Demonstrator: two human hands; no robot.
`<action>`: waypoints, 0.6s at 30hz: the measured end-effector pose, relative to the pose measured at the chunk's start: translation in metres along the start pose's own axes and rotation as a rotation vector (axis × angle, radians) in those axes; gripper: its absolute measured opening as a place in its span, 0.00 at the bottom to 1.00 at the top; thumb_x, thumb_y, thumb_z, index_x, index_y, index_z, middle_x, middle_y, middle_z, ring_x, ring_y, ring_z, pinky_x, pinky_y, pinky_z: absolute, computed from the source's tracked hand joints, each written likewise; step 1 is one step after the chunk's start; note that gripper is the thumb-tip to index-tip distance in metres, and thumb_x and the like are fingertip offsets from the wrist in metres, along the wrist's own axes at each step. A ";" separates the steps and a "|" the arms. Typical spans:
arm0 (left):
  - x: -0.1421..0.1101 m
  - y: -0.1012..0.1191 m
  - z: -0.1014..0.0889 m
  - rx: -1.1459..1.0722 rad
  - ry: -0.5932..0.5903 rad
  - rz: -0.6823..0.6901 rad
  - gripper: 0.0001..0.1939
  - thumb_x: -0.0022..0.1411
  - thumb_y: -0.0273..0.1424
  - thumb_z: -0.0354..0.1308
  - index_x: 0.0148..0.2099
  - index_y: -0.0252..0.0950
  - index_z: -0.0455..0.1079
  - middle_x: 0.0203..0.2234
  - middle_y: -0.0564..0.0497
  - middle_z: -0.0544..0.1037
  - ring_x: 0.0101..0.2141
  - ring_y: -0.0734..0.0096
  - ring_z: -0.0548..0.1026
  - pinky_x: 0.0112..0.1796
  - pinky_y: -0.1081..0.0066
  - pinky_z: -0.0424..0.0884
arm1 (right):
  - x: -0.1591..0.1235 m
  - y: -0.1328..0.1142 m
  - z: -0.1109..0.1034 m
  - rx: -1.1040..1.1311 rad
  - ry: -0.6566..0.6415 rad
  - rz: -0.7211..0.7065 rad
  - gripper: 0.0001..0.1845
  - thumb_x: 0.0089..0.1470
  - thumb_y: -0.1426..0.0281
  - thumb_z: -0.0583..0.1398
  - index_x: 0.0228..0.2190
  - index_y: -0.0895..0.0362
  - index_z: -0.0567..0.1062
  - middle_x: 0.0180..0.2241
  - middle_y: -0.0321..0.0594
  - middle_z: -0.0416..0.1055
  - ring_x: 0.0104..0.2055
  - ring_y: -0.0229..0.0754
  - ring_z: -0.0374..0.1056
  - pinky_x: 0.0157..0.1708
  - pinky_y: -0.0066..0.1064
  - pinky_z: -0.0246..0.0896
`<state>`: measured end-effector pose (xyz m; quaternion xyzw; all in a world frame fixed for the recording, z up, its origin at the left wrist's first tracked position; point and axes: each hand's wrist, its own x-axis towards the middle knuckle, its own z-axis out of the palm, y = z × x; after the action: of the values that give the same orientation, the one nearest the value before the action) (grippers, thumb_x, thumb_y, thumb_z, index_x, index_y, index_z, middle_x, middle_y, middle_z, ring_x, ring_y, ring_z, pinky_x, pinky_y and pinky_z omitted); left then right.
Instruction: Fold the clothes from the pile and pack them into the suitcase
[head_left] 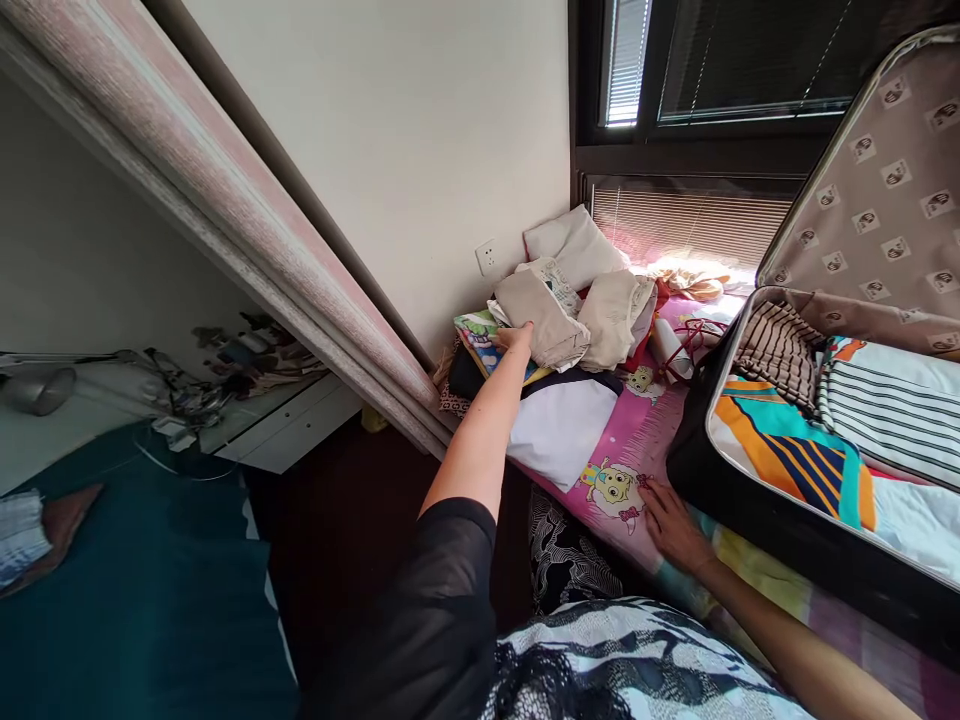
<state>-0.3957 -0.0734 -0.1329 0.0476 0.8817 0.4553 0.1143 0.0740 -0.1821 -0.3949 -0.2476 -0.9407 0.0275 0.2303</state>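
My left hand [513, 340] reaches out to a pile of clothes against the wall. Its fingers lie apart at the edge of a folded beige garment [536, 310], over a colourful green and blue cloth [478, 328]; some fingertips are hard to see. Another folded beige garment [609, 312] sits just right of it. A white garment with a dark edge [562, 425] spreads in front of the pile. My right hand [675, 525] rests open, fingers stretched, on the pink cartoon-print sheet [626, 440], beside an open black suitcase [795, 545].
Folded clothes fill the suitcase, among them a striped top [892, 410] and an orange and teal garment [795, 450]. A pale cushion [574, 248] leans in the corner below the window. A white bottle [670, 345] lies beyond the sheet's print. At left hangs a pink curtain [247, 190].
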 end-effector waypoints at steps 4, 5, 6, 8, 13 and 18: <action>-0.015 0.007 0.005 0.049 0.091 0.086 0.37 0.64 0.34 0.76 0.68 0.34 0.63 0.72 0.29 0.63 0.71 0.44 0.62 0.62 0.56 0.66 | -0.002 -0.001 0.002 0.036 -0.013 0.037 0.27 0.75 0.65 0.48 0.61 0.57 0.80 0.63 0.55 0.74 0.63 0.54 0.72 0.63 0.49 0.72; -0.017 0.009 0.006 0.061 0.087 0.113 0.34 0.65 0.34 0.75 0.66 0.35 0.64 0.71 0.30 0.64 0.71 0.45 0.62 0.63 0.56 0.65 | -0.002 -0.002 0.001 0.036 -0.016 0.036 0.27 0.75 0.66 0.48 0.60 0.58 0.80 0.63 0.55 0.74 0.63 0.55 0.72 0.63 0.49 0.72; -0.017 0.010 0.007 0.072 0.075 0.129 0.31 0.65 0.34 0.75 0.64 0.35 0.66 0.70 0.30 0.66 0.70 0.45 0.63 0.63 0.55 0.65 | -0.002 -0.002 0.001 0.035 -0.020 0.033 0.27 0.74 0.66 0.48 0.60 0.58 0.80 0.63 0.55 0.74 0.63 0.55 0.72 0.62 0.49 0.72; -0.015 0.012 0.007 0.087 0.037 0.129 0.27 0.66 0.35 0.75 0.59 0.34 0.68 0.65 0.30 0.71 0.68 0.45 0.66 0.63 0.54 0.65 | -0.001 -0.004 -0.001 0.040 -0.037 0.033 0.27 0.74 0.67 0.48 0.60 0.59 0.80 0.63 0.55 0.74 0.63 0.54 0.72 0.63 0.48 0.72; -0.003 0.012 0.004 0.075 0.024 0.189 0.22 0.69 0.32 0.72 0.57 0.32 0.68 0.64 0.32 0.72 0.67 0.45 0.68 0.64 0.56 0.66 | 0.001 -0.009 -0.008 0.070 -0.083 0.066 0.26 0.73 0.69 0.48 0.60 0.59 0.80 0.64 0.56 0.73 0.64 0.54 0.72 0.64 0.49 0.72; -0.001 0.014 0.010 0.015 -0.041 0.328 0.09 0.71 0.26 0.66 0.52 0.36 0.74 0.56 0.36 0.79 0.61 0.47 0.76 0.59 0.57 0.73 | 0.003 -0.010 -0.012 0.092 -0.126 0.073 0.26 0.73 0.69 0.50 0.61 0.57 0.79 0.65 0.55 0.73 0.65 0.54 0.71 0.65 0.49 0.71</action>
<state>-0.3926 -0.0577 -0.1267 0.2012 0.8629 0.4602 0.0560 0.0728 -0.1898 -0.3814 -0.2685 -0.9415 0.0945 0.1806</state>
